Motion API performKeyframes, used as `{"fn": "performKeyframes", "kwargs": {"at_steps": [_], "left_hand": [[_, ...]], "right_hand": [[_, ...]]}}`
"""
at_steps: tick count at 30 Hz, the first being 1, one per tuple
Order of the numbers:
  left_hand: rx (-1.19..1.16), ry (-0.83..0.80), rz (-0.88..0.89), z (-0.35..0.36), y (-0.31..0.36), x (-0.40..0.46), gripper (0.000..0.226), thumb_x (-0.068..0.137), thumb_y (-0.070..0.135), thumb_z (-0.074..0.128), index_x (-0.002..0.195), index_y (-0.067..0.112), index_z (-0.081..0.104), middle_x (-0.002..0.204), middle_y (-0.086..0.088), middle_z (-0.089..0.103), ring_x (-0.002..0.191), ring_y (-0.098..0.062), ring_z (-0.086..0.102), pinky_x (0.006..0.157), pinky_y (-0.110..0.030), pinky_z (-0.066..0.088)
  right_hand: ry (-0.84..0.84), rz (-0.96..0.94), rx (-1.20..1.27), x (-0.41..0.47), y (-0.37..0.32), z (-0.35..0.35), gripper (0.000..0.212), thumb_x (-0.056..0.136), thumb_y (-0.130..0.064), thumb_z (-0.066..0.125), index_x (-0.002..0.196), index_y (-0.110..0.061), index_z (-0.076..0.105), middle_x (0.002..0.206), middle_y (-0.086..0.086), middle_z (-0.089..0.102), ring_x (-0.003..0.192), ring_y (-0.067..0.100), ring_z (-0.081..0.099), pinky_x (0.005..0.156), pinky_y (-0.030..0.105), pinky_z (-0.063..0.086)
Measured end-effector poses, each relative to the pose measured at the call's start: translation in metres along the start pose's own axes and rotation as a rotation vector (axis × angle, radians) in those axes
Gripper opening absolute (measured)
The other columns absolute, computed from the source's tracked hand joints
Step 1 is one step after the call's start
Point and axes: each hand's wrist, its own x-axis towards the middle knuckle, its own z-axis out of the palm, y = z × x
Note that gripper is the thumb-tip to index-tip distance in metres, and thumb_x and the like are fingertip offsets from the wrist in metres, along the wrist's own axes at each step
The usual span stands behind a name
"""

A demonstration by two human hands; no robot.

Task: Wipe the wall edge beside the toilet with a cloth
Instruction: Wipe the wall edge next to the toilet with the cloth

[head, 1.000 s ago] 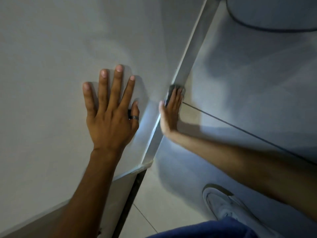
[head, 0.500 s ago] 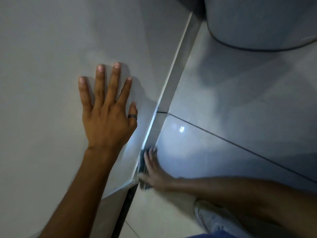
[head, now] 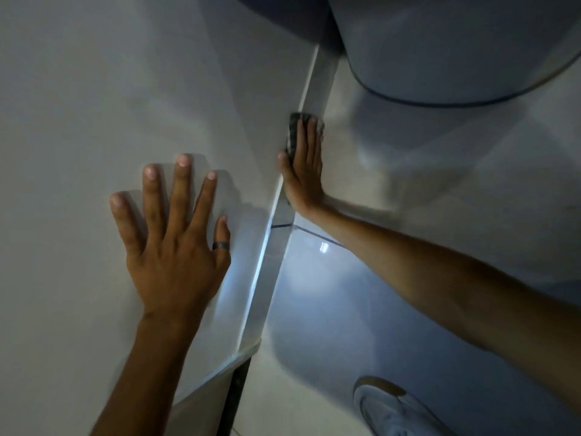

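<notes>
Mid-wipe, the right hand (head: 303, 171) presses the dark cloth (head: 294, 133) flat-fingered against the wall edge (head: 267, 247) near the toilet (head: 456, 51), the left hand (head: 176, 243) splayed empty on the wall (head: 94, 105); next, I'd guess, another pass along the edge.

head view | worn on the person's head (the only view) | faces forward and down | close on wall edge (head: 283, 196), toilet (head: 456, 51) at top

Left hand (head: 176, 247) flat on wall, right hand (head: 303, 171) pressing cloth (head: 294, 130) against wall edge (head: 309, 89)
</notes>
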Motion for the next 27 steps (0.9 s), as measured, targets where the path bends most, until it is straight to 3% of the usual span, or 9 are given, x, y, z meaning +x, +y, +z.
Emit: {"fn": "performKeyframes", "kwargs": {"at_steps": [2,5,8,12,17,20,22,24,27], "left_hand": [[-0.039,-0.027,-0.023,0.0,0.0,-0.001,0.067,0.114,0.048,0.04,0.176,0.03,0.022,0.184,-0.002,0.006,0.167,-0.037,0.006,0.13,-0.067,0.003],[-0.072,-0.057,-0.03,0.002,0.002,0.0,0.069,0.113,0.05,0.038,0.177,0.029,0.02,0.184,-0.001,-0.001,0.167,-0.038,0.002,0.129,-0.069,0.002],[-0.077,-0.048,-0.026,0.007,0.0,-0.001,0.069,0.113,0.051,0.037,0.177,0.029,0.02,0.184,-0.003,0.001,0.167,-0.034,-0.005,0.129,-0.07,0.003],[-0.097,-0.043,-0.024,0.017,-0.001,-0.006,0.068,0.115,0.053,0.033,0.177,0.031,0.017,0.184,-0.002,0.001,0.164,-0.024,-0.023,0.127,-0.074,0.011],[-0.12,0.006,-0.052,0.032,-0.002,-0.01,0.067,0.115,0.054,0.036,0.177,0.033,0.017,0.184,0.001,0.002,0.166,-0.024,-0.016,0.118,-0.078,0.036],[-0.125,0.016,-0.068,0.033,0.0,-0.01,0.066,0.116,0.053,0.036,0.176,0.033,0.019,0.184,0.003,0.0,0.167,-0.022,-0.015,0.117,-0.077,0.039],[-0.131,0.023,-0.077,0.031,0.003,-0.009,0.064,0.116,0.051,0.038,0.176,0.032,0.023,0.183,0.003,0.001,0.166,-0.021,-0.018,0.116,-0.076,0.041],[-0.096,0.038,-0.084,0.029,0.005,-0.009,0.063,0.116,0.05,0.04,0.175,0.031,0.028,0.182,0.0,0.008,0.165,-0.02,-0.02,0.122,-0.076,0.034],[-0.01,0.072,-0.077,0.023,0.011,-0.007,0.065,0.115,0.05,0.04,0.175,0.029,0.028,0.181,-0.004,0.017,0.165,-0.022,-0.022,0.136,-0.057,-0.009]], "right_hand": [[0.047,0.015,0.042,0.031,-0.002,-0.008,0.073,0.101,-0.048,0.033,0.161,-0.01,0.019,0.173,0.017,0.01,0.161,0.034,0.005,0.13,0.041,0.003],[0.112,0.028,0.106,0.053,-0.006,-0.009,0.063,0.106,-0.04,0.036,0.162,-0.018,0.017,0.174,0.011,0.01,0.161,0.03,0.004,0.129,0.046,0.008],[0.177,0.035,0.106,0.055,-0.007,-0.003,0.062,0.107,-0.039,0.036,0.161,-0.015,0.02,0.173,0.013,0.015,0.161,0.032,0.009,0.129,0.046,0.011],[0.234,0.003,0.055,0.013,0.003,0.02,0.063,0.105,-0.04,0.034,0.16,-0.01,0.025,0.17,0.019,0.021,0.16,0.035,0.013,0.129,0.057,0.017],[-0.076,-0.011,0.002,-0.128,0.034,0.056,0.07,0.102,-0.059,0.031,0.159,-0.045,-0.006,0.172,0.004,-0.007,0.162,0.028,-0.004,0.131,0.057,0.011],[-0.188,-0.127,-0.015,-0.175,0.05,0.063,0.074,0.102,-0.059,0.037,0.161,-0.027,0.007,0.17,0.015,0.0,0.161,0.037,0.001,0.128,0.063,0.014],[-0.172,-0.083,-0.011,-0.153,0.044,0.061,0.077,0.099,-0.059,0.041,0.161,-0.027,0.008,0.17,0.01,-0.001,0.161,0.037,0.0,0.13,0.06,0.01],[-0.061,-0.019,0.026,-0.103,0.028,0.052,0.074,0.098,-0.05,0.042,0.161,-0.024,0.012,0.172,0.009,0.001,0.161,0.034,0.0,0.131,0.055,0.006],[0.124,0.086,0.14,-0.021,0.005,0.026,0.065,0.102,-0.031,0.043,0.161,-0.014,0.021,0.173,0.014,0.013,0.162,0.031,0.005,0.13,0.059,0.01]]}}
